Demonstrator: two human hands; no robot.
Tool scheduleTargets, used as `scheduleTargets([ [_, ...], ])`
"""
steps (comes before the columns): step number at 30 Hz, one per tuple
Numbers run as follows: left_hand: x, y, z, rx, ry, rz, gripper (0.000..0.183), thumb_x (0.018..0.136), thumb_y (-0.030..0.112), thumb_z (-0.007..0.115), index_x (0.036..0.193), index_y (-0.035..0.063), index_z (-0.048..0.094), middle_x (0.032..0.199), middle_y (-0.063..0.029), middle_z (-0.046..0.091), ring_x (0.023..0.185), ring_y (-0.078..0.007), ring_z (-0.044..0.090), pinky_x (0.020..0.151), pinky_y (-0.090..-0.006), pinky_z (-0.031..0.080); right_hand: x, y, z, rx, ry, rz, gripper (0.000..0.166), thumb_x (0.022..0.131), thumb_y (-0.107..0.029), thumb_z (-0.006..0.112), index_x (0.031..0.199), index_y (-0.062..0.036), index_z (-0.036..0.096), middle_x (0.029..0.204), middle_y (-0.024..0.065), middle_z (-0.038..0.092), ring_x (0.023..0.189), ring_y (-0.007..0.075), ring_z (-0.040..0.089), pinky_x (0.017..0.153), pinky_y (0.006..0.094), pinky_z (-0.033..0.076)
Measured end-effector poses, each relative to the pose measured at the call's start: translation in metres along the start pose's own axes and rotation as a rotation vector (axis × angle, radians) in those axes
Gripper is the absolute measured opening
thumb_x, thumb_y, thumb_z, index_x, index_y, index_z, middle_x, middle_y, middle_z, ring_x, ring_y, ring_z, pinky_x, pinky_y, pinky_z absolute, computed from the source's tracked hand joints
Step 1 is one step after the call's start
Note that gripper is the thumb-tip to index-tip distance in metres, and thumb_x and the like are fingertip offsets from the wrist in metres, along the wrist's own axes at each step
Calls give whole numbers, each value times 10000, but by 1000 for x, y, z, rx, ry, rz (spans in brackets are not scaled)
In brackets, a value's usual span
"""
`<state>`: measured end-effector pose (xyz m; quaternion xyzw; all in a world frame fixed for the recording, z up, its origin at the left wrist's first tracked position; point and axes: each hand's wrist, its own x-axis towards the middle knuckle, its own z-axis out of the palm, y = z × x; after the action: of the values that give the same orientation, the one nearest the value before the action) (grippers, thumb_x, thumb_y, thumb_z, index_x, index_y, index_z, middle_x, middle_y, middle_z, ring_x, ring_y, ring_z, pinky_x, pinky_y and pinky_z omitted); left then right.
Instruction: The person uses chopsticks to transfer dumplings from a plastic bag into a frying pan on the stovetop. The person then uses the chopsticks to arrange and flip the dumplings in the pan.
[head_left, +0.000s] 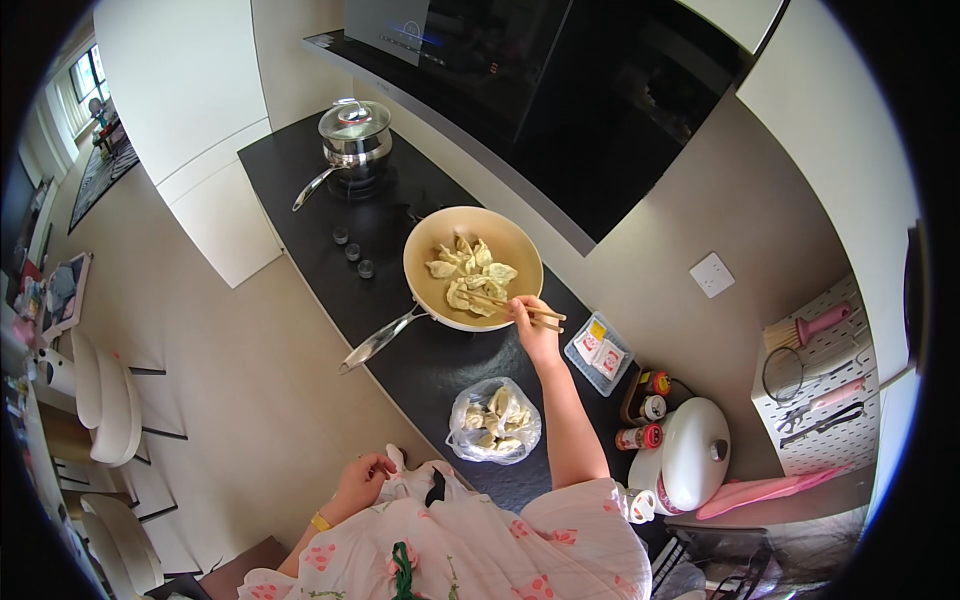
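My right hand (534, 322) is closed on a pair of wooden chopsticks (551, 313), whose tips touch dumplings (474, 292) in a cream-coloured frying pan (420, 262) on the black cooktop. Several dumplings lie grouped in its middle and lower part. The metal pan handle (382, 341) points down and left, with no hand on it. Nearer to me, a clear plastic bag (457, 431) holds more pale dumplings (499, 424). Low at the left, beside the patterned dress, my left hand (366, 476) hangs with fingers loosely curled and nothing seen in it.
A lidded steel saucepan (356, 142) stands farther back, near several control knobs (352, 252). Right of my forearm are a tray with packets (622, 330), jars (639, 436) and a white lidded pot (697, 450). The range hood (480, 161) overhangs the counter's wall side.
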<state>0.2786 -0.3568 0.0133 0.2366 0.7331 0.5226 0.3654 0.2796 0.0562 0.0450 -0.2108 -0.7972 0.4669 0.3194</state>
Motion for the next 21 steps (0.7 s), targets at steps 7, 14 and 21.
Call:
scheduleTargets([
  [7,-3,2,-2,4,17,15,203,820,-33,456,924,31,617,813,-54,642,733,-130,589,678,-274,478,47,15,19,448,13,72,200,935,-168,565,953,30,586,876,97,627,670,154,632,622,256,540],
  [14,-5,-4,-2,-31,49,-5,204,816,-41,456,923,31,615,810,-52,637,737,-130,588,671,-273,474,78,46,19,421,-20,184,222,946,-195,540,954,23,582,861,99,615,714,198,654,647,287,567],
  [21,-5,-10,-3,-42,63,-18,196,820,-33,465,921,36,617,822,-50,642,738,-127,590,676,-272,475,72,50,21,463,-45,162,203,939,-172,553,893,25,572,824,113,618,701,201,647,649,299,567],
])
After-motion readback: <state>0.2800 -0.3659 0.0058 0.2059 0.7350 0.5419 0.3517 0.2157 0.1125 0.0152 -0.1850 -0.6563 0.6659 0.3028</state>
